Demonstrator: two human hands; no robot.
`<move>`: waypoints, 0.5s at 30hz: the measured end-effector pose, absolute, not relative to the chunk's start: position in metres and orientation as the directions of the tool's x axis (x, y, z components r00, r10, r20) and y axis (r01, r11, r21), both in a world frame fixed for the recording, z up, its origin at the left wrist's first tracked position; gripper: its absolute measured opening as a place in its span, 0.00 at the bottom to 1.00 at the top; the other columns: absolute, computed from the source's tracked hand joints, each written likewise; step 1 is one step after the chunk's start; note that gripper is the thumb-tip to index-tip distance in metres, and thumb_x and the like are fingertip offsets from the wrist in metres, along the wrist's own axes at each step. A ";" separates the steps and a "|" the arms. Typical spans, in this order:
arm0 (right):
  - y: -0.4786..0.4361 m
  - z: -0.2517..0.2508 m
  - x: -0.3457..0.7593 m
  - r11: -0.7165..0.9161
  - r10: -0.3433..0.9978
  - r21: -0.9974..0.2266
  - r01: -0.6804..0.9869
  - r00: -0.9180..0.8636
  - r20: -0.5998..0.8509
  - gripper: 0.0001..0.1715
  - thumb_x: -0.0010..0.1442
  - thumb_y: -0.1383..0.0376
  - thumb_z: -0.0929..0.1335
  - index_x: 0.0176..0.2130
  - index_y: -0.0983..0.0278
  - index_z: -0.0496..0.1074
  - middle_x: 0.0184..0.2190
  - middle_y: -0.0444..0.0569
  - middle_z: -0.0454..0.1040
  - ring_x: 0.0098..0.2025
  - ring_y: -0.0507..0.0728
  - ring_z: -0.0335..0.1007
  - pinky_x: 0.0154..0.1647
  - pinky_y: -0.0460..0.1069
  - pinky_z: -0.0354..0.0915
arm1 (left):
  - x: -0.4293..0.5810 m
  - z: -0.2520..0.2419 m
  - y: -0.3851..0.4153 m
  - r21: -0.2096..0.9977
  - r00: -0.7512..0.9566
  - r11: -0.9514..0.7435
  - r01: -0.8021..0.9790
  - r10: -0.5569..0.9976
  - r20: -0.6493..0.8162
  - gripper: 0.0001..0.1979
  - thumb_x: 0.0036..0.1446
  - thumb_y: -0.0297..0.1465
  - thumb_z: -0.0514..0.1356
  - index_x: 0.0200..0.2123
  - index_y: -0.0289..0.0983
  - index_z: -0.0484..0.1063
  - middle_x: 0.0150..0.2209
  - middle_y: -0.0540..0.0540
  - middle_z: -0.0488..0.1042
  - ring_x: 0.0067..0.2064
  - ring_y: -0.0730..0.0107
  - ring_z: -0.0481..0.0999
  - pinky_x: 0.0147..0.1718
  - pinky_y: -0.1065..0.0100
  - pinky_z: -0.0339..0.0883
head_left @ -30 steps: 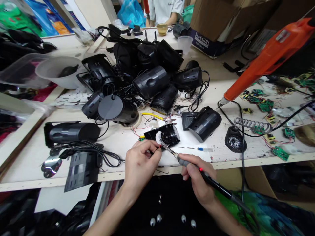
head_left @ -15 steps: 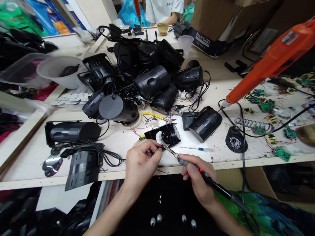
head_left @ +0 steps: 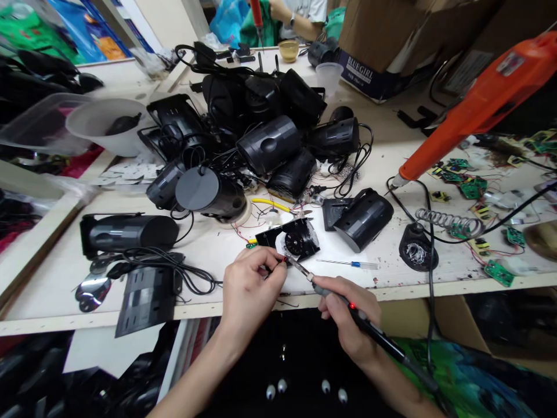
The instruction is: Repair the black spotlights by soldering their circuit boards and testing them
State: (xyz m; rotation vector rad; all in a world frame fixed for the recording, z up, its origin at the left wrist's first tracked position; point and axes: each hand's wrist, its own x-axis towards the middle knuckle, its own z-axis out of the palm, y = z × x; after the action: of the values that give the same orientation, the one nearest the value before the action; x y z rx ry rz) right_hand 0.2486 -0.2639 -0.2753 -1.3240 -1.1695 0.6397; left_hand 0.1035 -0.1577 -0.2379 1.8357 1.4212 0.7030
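Observation:
My left hand [head_left: 249,288] pinches a thin red wire [head_left: 281,263] at the front edge of the workbench. My right hand [head_left: 352,316] grips a black soldering iron [head_left: 369,328] with a lit red dot; its metal tip [head_left: 293,265] meets the wire end. Just behind the tip lies a small black round motor part [head_left: 297,238] on a black plate. A black lamp housing [head_left: 363,218] lies to its right.
A pile of black lamp housings and cables [head_left: 261,133] fills the bench's middle. An orange tool [head_left: 474,110] hangs at right above green circuit boards [head_left: 470,187] and a coiled iron stand [head_left: 418,251]. A small screwdriver [head_left: 348,264] lies nearby. Another person [head_left: 296,17] works at the far end.
My right hand has slid a little down and left with the soldering iron. The person at the far end has moved an arm into view. My left hand stays put.

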 end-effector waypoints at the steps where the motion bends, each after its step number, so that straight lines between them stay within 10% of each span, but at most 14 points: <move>1: -0.265 -0.276 0.249 0.205 0.898 -0.945 0.256 0.335 0.285 0.15 0.65 0.67 0.65 0.48 0.56 0.77 0.26 0.42 0.75 0.22 0.49 0.70 0.24 0.45 0.68 | 0.103 -0.238 -0.158 0.793 0.250 -0.154 0.589 0.968 0.003 0.10 0.50 0.31 0.58 0.18 0.39 0.67 0.32 0.49 0.79 0.33 0.66 0.74 0.33 0.65 0.64; 15: -0.268 -0.283 0.250 0.266 0.868 -0.935 0.236 0.363 0.338 0.15 0.64 0.65 0.64 0.47 0.59 0.78 0.26 0.46 0.75 0.25 0.53 0.72 0.22 0.47 0.67 | 0.104 -0.236 -0.157 0.790 0.246 -0.153 0.594 0.969 0.002 0.11 0.51 0.31 0.58 0.18 0.39 0.67 0.32 0.48 0.80 0.34 0.65 0.75 0.32 0.66 0.65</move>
State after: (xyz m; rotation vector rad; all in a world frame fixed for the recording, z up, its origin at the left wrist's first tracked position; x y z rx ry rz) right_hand 0.2496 -0.2679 -0.2829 -1.2639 -1.1578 0.5906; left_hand 0.1037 -0.1572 -0.2358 1.8407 1.4297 0.7020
